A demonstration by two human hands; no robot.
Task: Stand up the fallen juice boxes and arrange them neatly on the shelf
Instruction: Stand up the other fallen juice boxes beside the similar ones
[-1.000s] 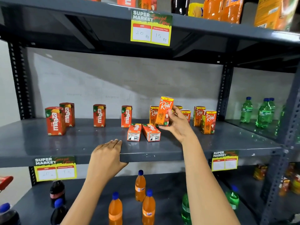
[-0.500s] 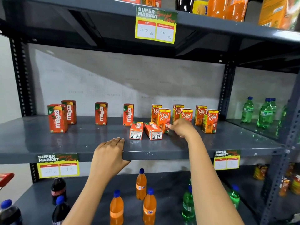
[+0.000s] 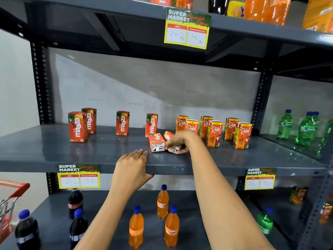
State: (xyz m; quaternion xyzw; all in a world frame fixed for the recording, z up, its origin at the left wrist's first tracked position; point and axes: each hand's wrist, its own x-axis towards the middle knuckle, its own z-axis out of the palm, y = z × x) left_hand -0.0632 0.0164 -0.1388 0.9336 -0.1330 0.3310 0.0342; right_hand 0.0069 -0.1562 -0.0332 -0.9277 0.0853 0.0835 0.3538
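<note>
Two red juice boxes lie on their sides on the grey middle shelf (image 3: 54, 156). The left fallen box (image 3: 156, 142) lies untouched with its bottom flap facing me. My right hand (image 3: 178, 142) is closed over the right fallen box (image 3: 173, 147), hiding most of it. Behind stand several orange Real boxes (image 3: 214, 133) at the right and several red Maaza boxes (image 3: 78, 127) spread out to the left. My left hand (image 3: 132, 169) grips the shelf's front edge just left of the fallen boxes.
Sprite bottles (image 3: 285, 124) stand on the neighbouring shelf at right. Orange Fanta bottles (image 3: 163, 202) and dark cola bottles (image 3: 75, 202) stand on the lower shelf. Price tags (image 3: 78, 175) hang on the shelf edge. A red cart handle (image 3: 16, 188) shows at far left.
My right hand set the Real box upright among the others, then moved down and left onto the right fallen box. My left hand stayed on the shelf edge.
</note>
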